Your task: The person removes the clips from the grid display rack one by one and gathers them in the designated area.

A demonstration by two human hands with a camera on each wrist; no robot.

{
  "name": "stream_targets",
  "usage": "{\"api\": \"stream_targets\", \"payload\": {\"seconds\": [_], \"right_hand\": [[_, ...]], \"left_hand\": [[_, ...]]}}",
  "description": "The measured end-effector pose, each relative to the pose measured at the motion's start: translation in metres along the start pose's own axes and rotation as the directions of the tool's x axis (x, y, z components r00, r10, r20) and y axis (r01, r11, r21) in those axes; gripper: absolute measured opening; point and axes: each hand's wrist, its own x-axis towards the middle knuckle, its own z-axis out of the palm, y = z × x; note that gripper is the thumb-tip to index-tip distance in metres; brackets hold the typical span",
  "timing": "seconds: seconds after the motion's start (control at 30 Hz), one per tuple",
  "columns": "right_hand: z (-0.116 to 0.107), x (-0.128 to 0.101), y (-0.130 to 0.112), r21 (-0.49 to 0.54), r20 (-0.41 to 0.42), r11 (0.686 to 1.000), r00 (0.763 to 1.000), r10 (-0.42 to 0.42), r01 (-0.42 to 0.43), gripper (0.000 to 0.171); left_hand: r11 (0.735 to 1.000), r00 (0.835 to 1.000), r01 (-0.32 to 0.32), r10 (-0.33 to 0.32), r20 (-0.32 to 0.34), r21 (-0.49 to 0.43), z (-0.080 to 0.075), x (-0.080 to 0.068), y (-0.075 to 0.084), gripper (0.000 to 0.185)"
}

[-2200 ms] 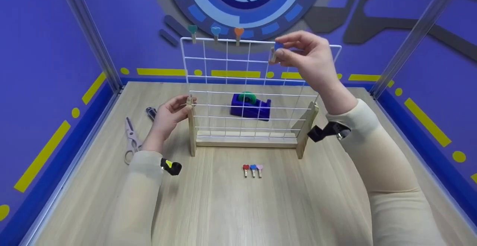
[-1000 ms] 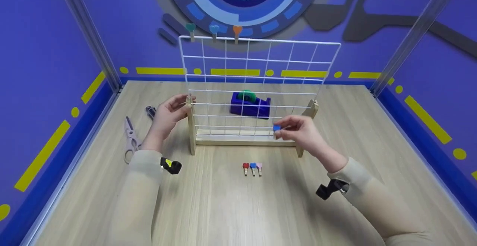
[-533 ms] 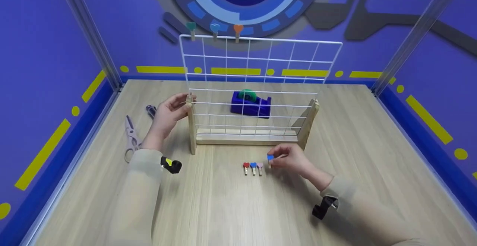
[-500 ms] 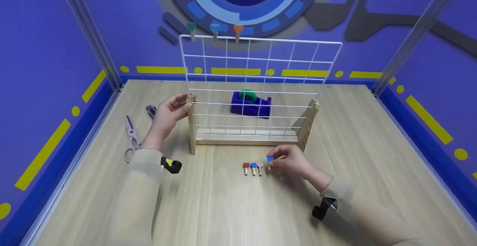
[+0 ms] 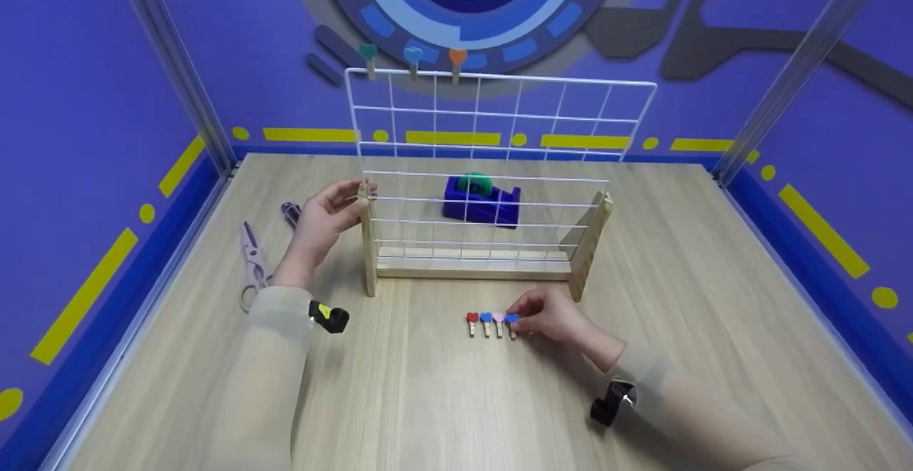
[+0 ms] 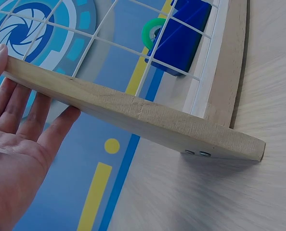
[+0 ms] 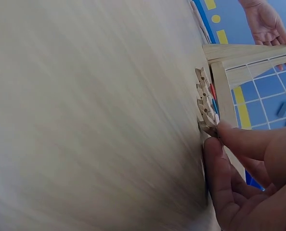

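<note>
My right hand pinches a blue heart clothespin between thumb and fingers, low at the tabletop. That clothespin stands at the right end of a row with a red, a blue and a pink heart clothespin. In the right wrist view, the pinched clothespin shows its wooden end beside the others. My left hand holds the top of the left wooden upright of a white wire grid rack, thumb on one face and fingers on the other.
Green, light blue and orange heart clothespins are clipped on the rack's top wire. Behind the grid stands a blue tape dispenser. Scissors and a dark object, partly hidden, lie to the left.
My right hand has come down from the rack's top wire to the tabletop, carrying the blue heart clothespin to the right end of the row. The left hand has stayed on the upright.
</note>
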Motion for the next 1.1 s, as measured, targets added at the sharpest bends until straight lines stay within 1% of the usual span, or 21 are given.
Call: {"api": "stream_targets", "payload": {"seconds": [0.13, 0.27, 0.4, 0.53, 0.63, 0.73, 0.8, 0.97, 1.1], "right_hand": [[0.000, 0.000, 0.000, -0.069, -0.012, 0.998, 1.000, 0.002, -0.003, 0.017], [0.001, 0.001, 0.001, -0.100, -0.022, 0.995, 0.999, 0.025, -0.027, 0.017], [0.001, 0.002, 0.001, -0.113, -0.026, 0.993, 0.999, 0.020, -0.023, 0.018], [0.000, 0.002, 0.001, -0.103, -0.025, 0.995, 1.000, 0.007, -0.009, 0.021], [-0.003, 0.001, -0.001, -0.086, -0.041, 0.996, 0.999, 0.025, -0.028, 0.020], [-0.009, 0.001, -0.007, -0.070, -0.067, 0.996, 0.997, 0.044, -0.049, 0.019], [-0.013, 0.001, -0.013, -0.072, -0.087, 0.996, 0.995, 0.039, -0.045, 0.019], [-0.026, 0.000, -0.032, -0.094, -0.119, 0.995, 0.992, -0.042, 0.031, 0.021], [-0.039, 0.000, -0.052, -0.061, -0.132, 0.996, 0.988, -0.078, 0.071, 0.023]], "left_hand": [[1.000, 1.000, 0.004, -0.004, 0.003, -0.004, 0.000, 0.000, 0.000, 0.048], [1.000, 1.000, 0.009, -0.009, 0.004, -0.017, 0.000, 0.000, 0.000, 0.047], [1.000, 1.000, 0.006, -0.006, 0.005, -0.014, 0.001, 0.000, 0.001, 0.047], [1.000, 1.000, 0.002, -0.002, 0.005, -0.026, 0.001, 0.000, 0.001, 0.047], [1.000, 1.000, -0.002, 0.002, 0.008, -0.026, 0.000, 0.000, 0.001, 0.047], [1.000, 1.000, -0.002, 0.002, 0.008, -0.025, 0.000, 0.000, 0.001, 0.047], [1.000, 1.000, 0.000, 0.001, 0.008, -0.019, 0.001, -0.001, 0.002, 0.047], [1.000, 1.000, 0.001, -0.001, 0.004, -0.012, 0.001, -0.001, 0.002, 0.046], [1.000, 1.000, 0.000, 0.000, 0.002, -0.002, 0.001, 0.001, 0.000, 0.046]]}}
